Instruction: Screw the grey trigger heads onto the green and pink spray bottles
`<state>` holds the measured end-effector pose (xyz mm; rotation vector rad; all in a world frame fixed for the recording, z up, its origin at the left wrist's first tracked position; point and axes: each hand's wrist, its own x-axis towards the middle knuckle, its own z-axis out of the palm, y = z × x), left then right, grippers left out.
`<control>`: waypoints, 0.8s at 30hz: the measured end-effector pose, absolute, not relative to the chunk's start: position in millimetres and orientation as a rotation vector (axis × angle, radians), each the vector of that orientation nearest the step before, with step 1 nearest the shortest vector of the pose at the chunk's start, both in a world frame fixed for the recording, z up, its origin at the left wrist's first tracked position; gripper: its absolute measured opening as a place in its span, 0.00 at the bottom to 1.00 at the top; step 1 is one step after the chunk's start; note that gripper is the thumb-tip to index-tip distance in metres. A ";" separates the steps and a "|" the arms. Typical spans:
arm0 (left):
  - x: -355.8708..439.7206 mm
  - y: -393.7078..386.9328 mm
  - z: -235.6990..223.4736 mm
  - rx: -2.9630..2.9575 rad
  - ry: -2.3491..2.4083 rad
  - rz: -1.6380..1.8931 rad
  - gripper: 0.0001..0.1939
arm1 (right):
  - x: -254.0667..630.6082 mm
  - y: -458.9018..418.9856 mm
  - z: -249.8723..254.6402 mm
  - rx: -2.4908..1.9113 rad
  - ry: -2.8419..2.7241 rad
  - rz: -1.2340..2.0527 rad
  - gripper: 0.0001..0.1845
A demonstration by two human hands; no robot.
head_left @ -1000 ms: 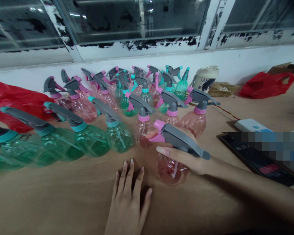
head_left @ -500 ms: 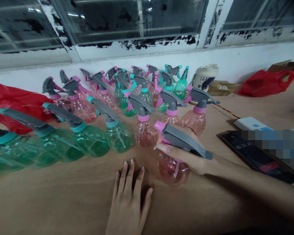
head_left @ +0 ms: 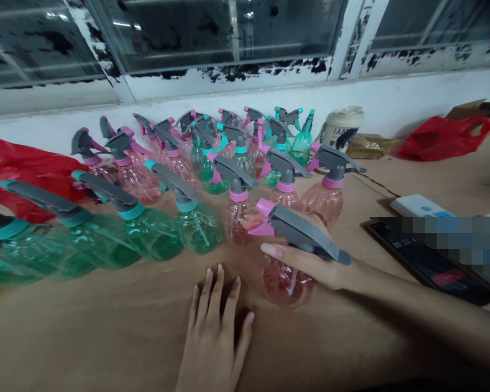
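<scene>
My right hand [head_left: 310, 261] is around the neck of a pink spray bottle [head_left: 286, 283] standing on the table. The thumb is in front and the fingers stretch out behind, with the tips apart. A grey and pink trigger head [head_left: 306, 231] sits over the hand and hides part of it. My left hand [head_left: 214, 326] lies flat on the table left of that bottle, fingers spread, holding nothing. Near it stands a green spray bottle [head_left: 200, 228], the end of a row of green ones. Just behind my right hand are pink bottles, including one pink spray bottle [head_left: 239, 218].
More pink and green bottles crowd by the wall. A red plastic bag [head_left: 28, 174] lies left, another red bag [head_left: 445, 139] at the far right. A pale cup-shaped container [head_left: 343, 128] is at the back. A phone [head_left: 428, 261] showing a timer and a white box [head_left: 422, 207] lie right.
My right hand's fingers have loosened: thumb and fingertips, close together before, now stand apart, and the pink trigger shows between them. The bottle and my left hand have stayed in place.
</scene>
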<state>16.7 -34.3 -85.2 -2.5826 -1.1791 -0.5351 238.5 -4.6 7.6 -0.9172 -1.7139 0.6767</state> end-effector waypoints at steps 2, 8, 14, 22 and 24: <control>16.2 -34.1 -85.8 -2.575 -1.179 -0.545 0.22 | 238.6 -4.0 6.9 -0.905 -1.720 0.679 0.10; 16.5 -33.9 -86.6 -2.571 -1.167 -0.538 0.22 | 238.6 -3.5 5.4 -0.892 -1.705 0.652 0.09; 17.5 -33.4 -84.6 -2.567 -1.152 -0.520 0.22 | 238.7 -2.9 5.4 -0.871 -1.699 0.709 0.10; 15.9 -34.7 -84.9 -2.566 -1.138 -0.518 0.22 | 238.6 -3.6 12.0 -0.868 -1.709 0.780 0.04; 16.1 -34.5 -85.4 -2.560 -1.134 -0.532 0.21 | 239.6 -4.0 13.3 -0.877 -1.712 0.814 0.03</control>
